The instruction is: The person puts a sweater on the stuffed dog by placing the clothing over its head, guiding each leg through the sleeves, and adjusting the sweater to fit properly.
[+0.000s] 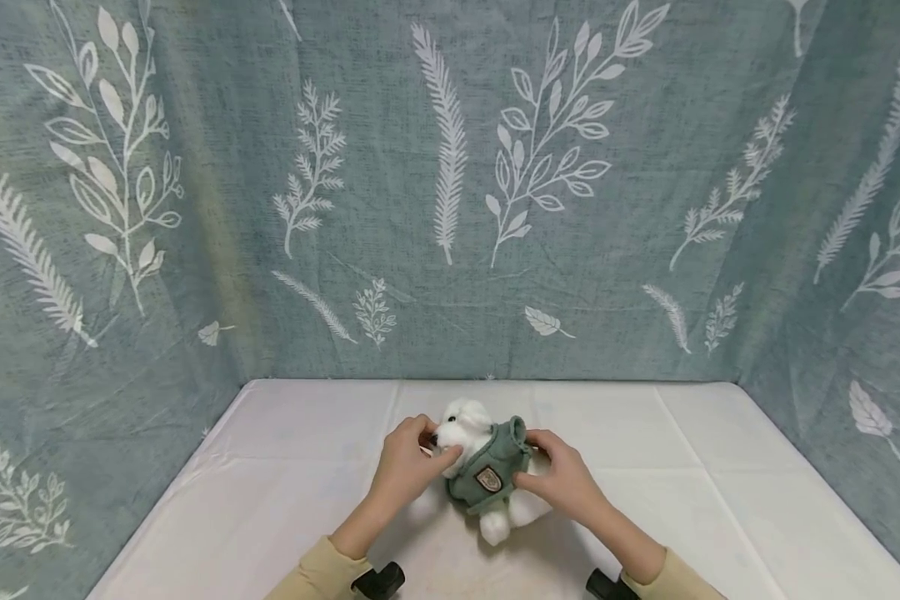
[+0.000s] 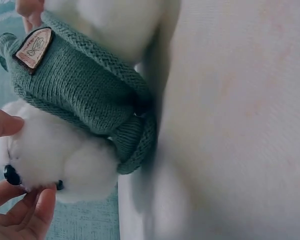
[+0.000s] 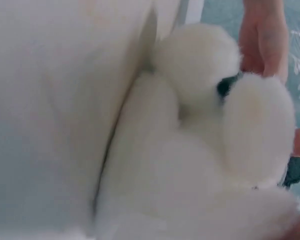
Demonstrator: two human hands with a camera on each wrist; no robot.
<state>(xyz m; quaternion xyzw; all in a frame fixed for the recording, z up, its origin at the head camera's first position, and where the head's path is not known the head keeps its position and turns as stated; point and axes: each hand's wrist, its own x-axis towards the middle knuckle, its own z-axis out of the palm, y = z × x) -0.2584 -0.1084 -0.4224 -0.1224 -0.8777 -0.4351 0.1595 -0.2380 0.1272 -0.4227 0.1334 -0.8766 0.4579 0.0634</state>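
Resting mid-width on the white table (image 1: 315,425), the plush dog (image 1: 525,506) in its green sweater (image 1: 506,455) is apparently steadied from both sides, the left hand (image 1: 407,460) gripping its head (image 1: 462,423), the right hand (image 1: 564,478) pinching the sweater's right edge.

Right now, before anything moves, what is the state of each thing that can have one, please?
White cloth: spread, creased
Leaf-print curtain: hanging, wrinkled
Plush dog: tilted, touching the white cloth
Green sweater: worn by the dog
Patch: attached to the sweater
Left hand: holds the dog's head
Right hand: holds the dog at the sweater's edge
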